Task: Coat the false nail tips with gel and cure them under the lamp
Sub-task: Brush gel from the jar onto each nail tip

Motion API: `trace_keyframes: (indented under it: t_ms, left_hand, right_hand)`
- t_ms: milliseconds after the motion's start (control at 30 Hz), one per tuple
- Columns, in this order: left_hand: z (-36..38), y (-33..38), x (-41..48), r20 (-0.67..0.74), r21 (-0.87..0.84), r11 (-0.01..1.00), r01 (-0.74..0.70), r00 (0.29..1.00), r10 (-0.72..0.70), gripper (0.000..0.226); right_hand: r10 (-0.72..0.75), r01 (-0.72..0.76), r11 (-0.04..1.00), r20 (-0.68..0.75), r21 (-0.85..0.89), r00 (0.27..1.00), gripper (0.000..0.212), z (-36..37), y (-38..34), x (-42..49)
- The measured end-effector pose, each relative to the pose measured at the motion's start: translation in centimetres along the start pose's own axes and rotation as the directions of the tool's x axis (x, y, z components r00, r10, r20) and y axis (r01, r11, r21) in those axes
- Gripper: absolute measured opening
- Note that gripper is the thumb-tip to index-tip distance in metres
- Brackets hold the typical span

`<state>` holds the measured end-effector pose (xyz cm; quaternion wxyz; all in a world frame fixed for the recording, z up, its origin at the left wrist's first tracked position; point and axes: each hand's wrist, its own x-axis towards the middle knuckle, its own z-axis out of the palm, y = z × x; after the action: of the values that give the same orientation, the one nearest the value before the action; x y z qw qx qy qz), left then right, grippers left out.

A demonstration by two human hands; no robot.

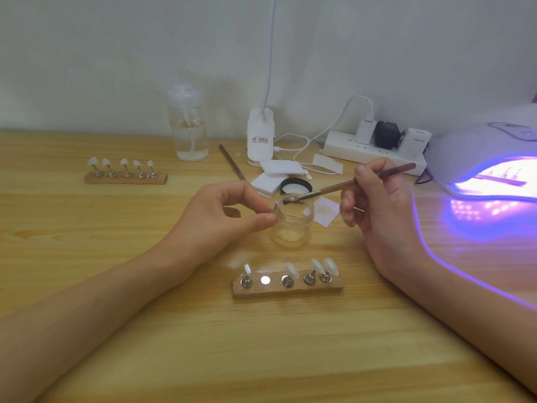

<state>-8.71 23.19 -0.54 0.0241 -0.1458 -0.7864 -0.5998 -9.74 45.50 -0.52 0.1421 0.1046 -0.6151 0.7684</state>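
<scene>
My right hand (374, 205) grips the brush (348, 186), whose long axis slants down-left, so the bristles meet the false nail tip (274, 207). My left hand (232, 210) pinches that tip, I think, at the jar (293, 225) rim. The tip looks small and pale. The lit lamp (479, 158) lies rightward.

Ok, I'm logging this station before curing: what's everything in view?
near stand: one, wooden, front centre
far stand: one, wooden, rear left
jar: one, clear, centre
lid: one, black, behind jar
brush: one, brown, over jar
stick: one, brown, behind left hand
pump bottle: one, clear, rear
clip lamp: one, white, rear centre
power strip: one, white, rear right
cure lamp: one, white, lit, right
wipes: several, white, beside lid
left hand: pinches nail tip at jar
right hand: holds brush
</scene>
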Motion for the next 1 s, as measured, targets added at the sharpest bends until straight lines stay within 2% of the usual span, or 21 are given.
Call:
trace_keyframes:
  t_ms: [100, 233, 433, 600, 733, 867, 1000]
  left_hand:
    - [0.05, 0.12, -0.05, 0.003, 0.001, 1.000, -0.003, 1.000, 0.003, 0.017]
    - [0.10, 0.17, -0.03, 0.012, -0.006, 1.000, -0.015, 1.000, 0.015, 0.020]
    - [0.09, 0.25, -0.11, 0.008, -0.002, 1.000, -0.007, 1.000, 0.007, 0.017]
    - [0.14, 0.19, -0.15, 0.002, -0.006, 1.000, -0.010, 1.000, 0.010, 0.017]
    - [0.09, 0.02, -0.10, 0.002, 0.004, 0.999, -0.034, 0.999, 0.034, 0.018]
    - [0.01, -0.19, -0.10, 0.003, 0.004, 0.999, -0.053, 0.999, 0.053, 0.014]
    - [0.01, -0.37, -0.10, 0.001, -0.008, 0.998, -0.056, 0.998, 0.056, 0.013]
  right_hand:
    - [-0.042, 0.040, 0.999, 0.062, 0.030, 0.997, 0.018, 0.22, -0.09, -0.09]
    - [-0.032, 0.033, 0.999, 0.025, -0.036, 0.999, 0.020, 0.11, 0.04, -0.14]
    - [-0.041, 0.038, 0.999, 0.076, 0.033, 0.996, 0.017, 0.30, -0.03, -0.14]
    - [-0.025, 0.025, 0.999, -0.003, -0.020, 1.000, 0.021, -0.01, 0.11, -0.14]
    - [-0.034, 0.032, 0.999, 0.057, 0.039, 0.998, 0.018, 0.28, -0.04, -0.16]
    - [-0.015, 0.016, 0.999, 0.015, -0.045, 1.000, 0.021, 0.09, 0.04, -0.22]
    - [-0.034, 0.032, 0.999, 0.040, 0.036, 0.999, 0.018, 0.12, -0.03, -0.15]
